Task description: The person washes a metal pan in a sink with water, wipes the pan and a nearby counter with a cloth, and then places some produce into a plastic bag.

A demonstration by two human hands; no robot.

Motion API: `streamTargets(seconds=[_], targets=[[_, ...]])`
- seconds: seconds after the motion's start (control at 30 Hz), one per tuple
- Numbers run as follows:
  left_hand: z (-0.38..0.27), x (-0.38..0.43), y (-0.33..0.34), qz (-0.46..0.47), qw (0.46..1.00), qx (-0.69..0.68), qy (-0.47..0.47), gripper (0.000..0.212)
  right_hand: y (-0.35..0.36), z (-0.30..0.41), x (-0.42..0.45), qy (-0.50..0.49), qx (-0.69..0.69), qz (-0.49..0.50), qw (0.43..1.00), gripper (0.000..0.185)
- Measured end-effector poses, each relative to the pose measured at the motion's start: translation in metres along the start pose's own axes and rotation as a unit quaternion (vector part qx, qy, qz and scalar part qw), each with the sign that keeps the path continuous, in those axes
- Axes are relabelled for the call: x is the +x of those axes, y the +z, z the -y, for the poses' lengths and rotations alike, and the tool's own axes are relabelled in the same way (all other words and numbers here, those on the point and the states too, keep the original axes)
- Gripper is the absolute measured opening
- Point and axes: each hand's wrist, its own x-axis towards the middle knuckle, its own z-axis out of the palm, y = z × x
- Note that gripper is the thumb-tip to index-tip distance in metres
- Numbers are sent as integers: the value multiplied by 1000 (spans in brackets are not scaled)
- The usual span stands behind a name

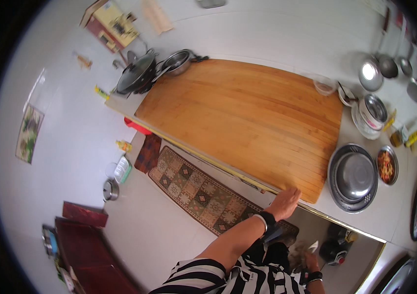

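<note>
A large wooden board [245,117] covers much of the countertop. My left hand [285,203] lies at the near right part of its front edge, fingers bent; whether they grip the edge is hidden. Lower down, beside the open space under the counter, is my right hand [310,260], partly blurred. A small white object [314,246] sticks out from its fingers; its kind is unclear. A blurred brownish thing [296,253] lies just left of that hand. Dark bottles or jugs [331,251], one with a red cap, stand under the counter nearby.
Right of the board sit a metal basin in a dark colander [355,180], a dish of chopped food [386,165] and stacked bowls [373,112]. A lidded wok [137,75] and metal pots [177,63] occupy the far left. A patterned mat [197,194] covers the floor.
</note>
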Motion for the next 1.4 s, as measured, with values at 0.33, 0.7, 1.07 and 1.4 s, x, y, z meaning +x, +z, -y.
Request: streamTargets(seconds=[0.33, 0.7, 1.07, 1.4], targets=[[228, -476, -60, 5, 852, -13, -523, 23, -73, 420, 76, -81, 437, 34, 895, 37], [171, -820, -58, -164, 750, 21, -641, 14, -36, 584, 269, -205, -166, -227, 937, 60], [175, -712, -10, -144, 839, 85, -518, 11, 59, 732, 380, -116, -408, -219, 879, 70], [326, -639, -265, -429, 574, -252, -650, 6, 197, 963, 496, -299, -392, -179, 851, 68]])
